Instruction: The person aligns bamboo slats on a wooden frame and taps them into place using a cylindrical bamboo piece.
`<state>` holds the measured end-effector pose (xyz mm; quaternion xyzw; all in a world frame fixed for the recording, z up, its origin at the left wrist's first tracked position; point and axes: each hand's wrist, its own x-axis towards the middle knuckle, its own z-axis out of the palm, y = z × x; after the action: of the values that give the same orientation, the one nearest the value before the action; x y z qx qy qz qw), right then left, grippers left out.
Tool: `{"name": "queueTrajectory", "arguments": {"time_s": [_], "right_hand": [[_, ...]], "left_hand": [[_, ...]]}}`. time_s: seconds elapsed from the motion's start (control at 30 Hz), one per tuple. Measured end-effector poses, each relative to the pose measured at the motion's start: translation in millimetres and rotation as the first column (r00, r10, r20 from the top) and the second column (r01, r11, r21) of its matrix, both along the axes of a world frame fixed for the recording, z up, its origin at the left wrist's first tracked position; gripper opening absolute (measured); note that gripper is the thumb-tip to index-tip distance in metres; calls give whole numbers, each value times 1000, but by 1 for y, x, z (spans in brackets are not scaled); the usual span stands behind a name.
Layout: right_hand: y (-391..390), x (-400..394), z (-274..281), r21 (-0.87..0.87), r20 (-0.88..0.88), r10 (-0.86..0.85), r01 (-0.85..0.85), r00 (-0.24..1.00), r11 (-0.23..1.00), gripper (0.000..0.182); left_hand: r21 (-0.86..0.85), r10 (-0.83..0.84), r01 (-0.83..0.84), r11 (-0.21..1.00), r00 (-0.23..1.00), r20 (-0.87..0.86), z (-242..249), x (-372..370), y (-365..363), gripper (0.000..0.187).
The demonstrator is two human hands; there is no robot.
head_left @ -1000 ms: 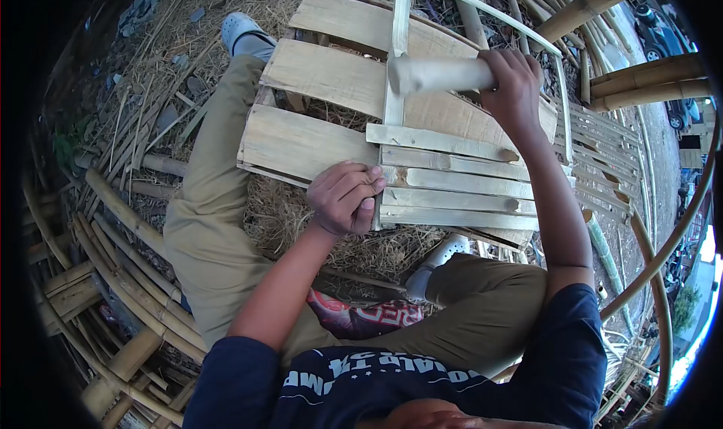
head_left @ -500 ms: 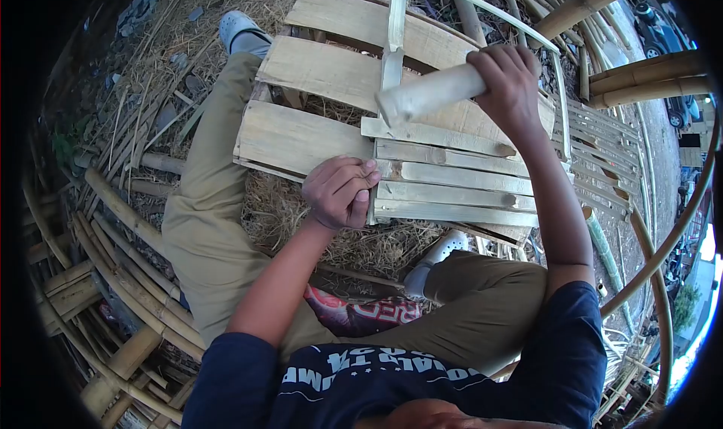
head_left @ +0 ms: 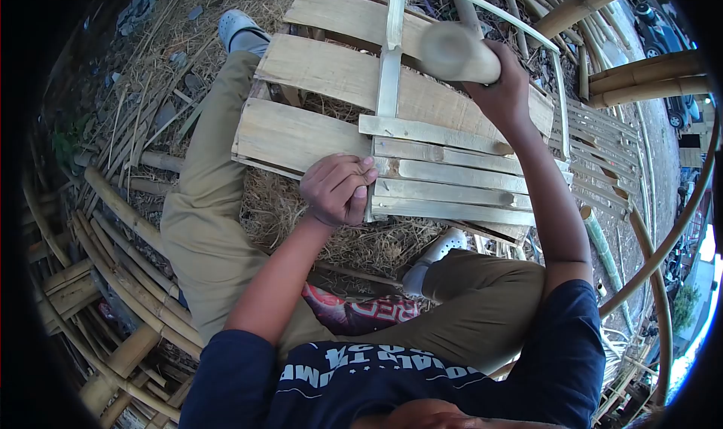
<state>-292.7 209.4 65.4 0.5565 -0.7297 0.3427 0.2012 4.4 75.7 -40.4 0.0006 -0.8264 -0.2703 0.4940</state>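
At twelve o'clock: right hand (head_left: pixel 506 90) clenches raised bamboo mallet (head_left: pixel 458 52), poised to strike.
At centre: left hand (head_left: pixel 337 189), fingers curled shut, pinches slat panel (head_left: pixel 452 180) edge, steadying it.

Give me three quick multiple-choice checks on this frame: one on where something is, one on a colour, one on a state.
1. Where is the left hand?
A. At the near left edge of the narrow slats
B. On the shoe
C. On the car

2. What colour are the trousers?
A. Khaki
B. Red
C. White

3. How is the right hand?
A. Open and flat
B. Shut on the mallet, raised above the slats
C. Resting on the knee

Answers: 1 A, its fingers press the slat ends. 2 A, both legs show khaki cloth. 3 B, its fingers wrap the pale cylinder, clear of the wood.
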Motion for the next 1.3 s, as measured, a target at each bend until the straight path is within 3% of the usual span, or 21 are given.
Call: {"name": "queueTrajectory", "arguments": {"time_s": [0.03,0.07,0.17,0.2,0.3,0.33,0.43,0.47,0.57,0.6,0.7,0.73,0.83,0.87,0.97,1.0,1.1,1.13,1.2,1.27,1.3], "right_hand": [[-1,0,-3,-68,218,12,3,976,998,47],[-3,-14,6,-35,-177,138,-147,974,989,47],[1,-8,41,188,-539,239,-162,808,969,46],[0,-5,36,73,-454,166,-149,876,986,43],[-6,-10,20,-96,-207,288,-312,935,945,40],[-1,-11,34,92,-392,344,-335,853,938,39],[-1,-10,14,210,-433,105,-13,895,978,41],[-3,-7,3,144,-328,-90,144,940,979,42],[-1,-13,2,-6,-6,68,-68,998,998,41],[-1,-22,10,69,-184,260,-251,948,966,44],[0,-18,7,329,-399,165,-27,902,944,46],[-2,-8,2,258,-370,-23,126,929,958,44],[-8,-13,16,118,-302,164,-134,939,984,34],[-8,-17,21,182,-328,340,-294,882,938,36],[-4,-16,2,320,-424,146,-3,894,948,41],[-4,-8,3,261,-455,18,114,890,959,39],[-6,-15,19,225,-336,351,-287,874,931,35],[-5,-11,22,304,-303,426,-337,853,891,36],[-5,-5,8,327,-347,200,-81,916,941,38],[-2,1,-3,336,-418,-103,259,903,906,38],[-4,-3,2,295,-383,16,106,924,950,38]], "left_hand": [[-3,1,-1,1000,1000,-3,0,-1,-1,25],[-4,3,-3,1000,1000,-3,0,0,-1,25],[-12,8,-8,1000,1000,-1,-2,0,-2,25],[-11,10,-10,1000,1000,2,-2,1,-1,24],[-17,11,-11,1000,1000,-3,-1,-1,-2,24],[-18,12,-12,1000,1000,-2,-1,-1,-2,24],[-16,11,-11,1000,1000,2,0,0,-1,24],[-16,10,-10,1000,1000,2,0,0,0,24],[-22,13,-13,1000,1000,-4,-1,-1,-2,23],[-22,14,-14,1000,1000,-3,-2,-1,-2,23],[-18,12,-12,1000,1000,4,-2,0,-3,22],[-13,6,-6,1000,1000,7,-2,0,-1,22],[-20,9,-9,1000,1000,0,2,-1,-1,21],[-20,11,-11,1000,1000,0,1,0,-1,22],[-21,17,-17,1000,1000,4,0,1,-1,22],[-21,14,-14,1000,1000,10,0,1,-1,23],[-24,16,-15,1000,1000,9,-2,-1,-2,24],[-24,18,-18,1000,1000,11,-3,0,-1,24],[-21,16,-16,1000,1000,15,-2,0,-2,25],[-24,12,-12,1000,1000,13,0,-1,-2,25],[-26,12,-11,1000,1000,12,0,-1,-2,25]]}}
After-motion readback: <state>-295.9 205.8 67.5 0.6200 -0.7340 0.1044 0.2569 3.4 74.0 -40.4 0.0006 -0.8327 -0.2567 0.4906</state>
